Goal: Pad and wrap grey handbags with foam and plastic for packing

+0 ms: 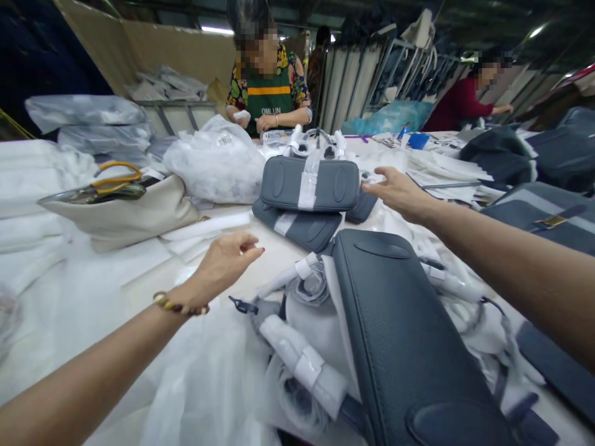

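Observation:
My left hand point(227, 260) hangs over the white table, fingers loosely bent, thumb apart, nothing in it. A bead bracelet circles that wrist. Ahead of it, a dark blue-grey handbag point(283, 183) with a translucent strip around its middle rests on another dark handbag point(297, 229). Beside the upper bag's right end is my right hand point(400, 193), open with fingers stretched; whether it touches the bag I cannot tell. Nearest me, a larger dark bag point(400, 322) lies with its base turned up, its wrapped handles point(302, 365) to the left.
A beige bag point(134, 217) at left holds orange-handled scissors point(118, 173). Behind it sits a clear plastic bag of white material point(218, 161). Across the table a person in a green apron point(269, 99) stands; another in red point(458, 102) is at right. More dark bags point(548, 210) lie right.

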A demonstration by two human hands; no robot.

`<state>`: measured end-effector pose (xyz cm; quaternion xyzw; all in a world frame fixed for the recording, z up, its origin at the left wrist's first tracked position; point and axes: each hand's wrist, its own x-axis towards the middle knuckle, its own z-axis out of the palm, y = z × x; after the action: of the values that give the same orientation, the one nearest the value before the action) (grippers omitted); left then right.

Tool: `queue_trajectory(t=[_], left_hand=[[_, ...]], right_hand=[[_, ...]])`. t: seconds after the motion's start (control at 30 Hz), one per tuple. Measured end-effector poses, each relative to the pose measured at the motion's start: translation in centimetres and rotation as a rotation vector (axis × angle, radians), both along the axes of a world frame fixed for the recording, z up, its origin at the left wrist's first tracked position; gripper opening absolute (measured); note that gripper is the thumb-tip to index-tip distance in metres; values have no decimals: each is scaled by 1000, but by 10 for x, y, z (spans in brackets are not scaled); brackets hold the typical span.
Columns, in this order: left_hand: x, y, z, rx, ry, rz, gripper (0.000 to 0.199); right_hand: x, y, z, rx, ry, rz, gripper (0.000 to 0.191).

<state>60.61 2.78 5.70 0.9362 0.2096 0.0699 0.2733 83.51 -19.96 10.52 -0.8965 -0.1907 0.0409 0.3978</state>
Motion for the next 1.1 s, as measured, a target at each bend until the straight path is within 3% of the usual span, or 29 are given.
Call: queue_trajectory(t=[0.07,0.17,0.27,0.33,0.4,0.5,0.57,0.63,0.73,0.8,0.93,1.1], left_hand=[[-46,-31,13,-349,10,69,21],[-101,-89,20,-972,190,102,36],[-122,-144,14,-1470,287,272,46],[-122,-170,9,-1633,195,398,49],[-120,-189,5,-1615,51,517,47],[-125,-206,-1,-1426,-152,660,42],[-133,-212,-6,-1359,-176,773,41],[-139,-218,-8,-1412,-130,847,42],[-138,-227,-2,-1627,-86,754,56],[-131,-233,6,-1658,-111,639,62],[-113,-242,17,-1526,-352,549,62],[-120,-235,19,-1681,-512,649,57]], right_hand=[[-37,-33,7,-177,-18,61,54],[-98,-82,6,-341,-56,-14,56],[-152,-116,-5,-296,41,-57,65],[-180,-126,-10,-245,147,-87,66],[-199,-127,-12,-194,203,-116,68],[-215,-121,-11,-122,254,-180,82],[-216,-116,-9,1,401,-220,88],[-212,-112,-8,178,656,-230,79],[-205,-112,-10,390,1050,-199,47],[-203,-113,-14,465,1167,-194,33],[-212,-108,-21,614,1096,-170,33],[-244,-99,-14,747,951,-208,47]])
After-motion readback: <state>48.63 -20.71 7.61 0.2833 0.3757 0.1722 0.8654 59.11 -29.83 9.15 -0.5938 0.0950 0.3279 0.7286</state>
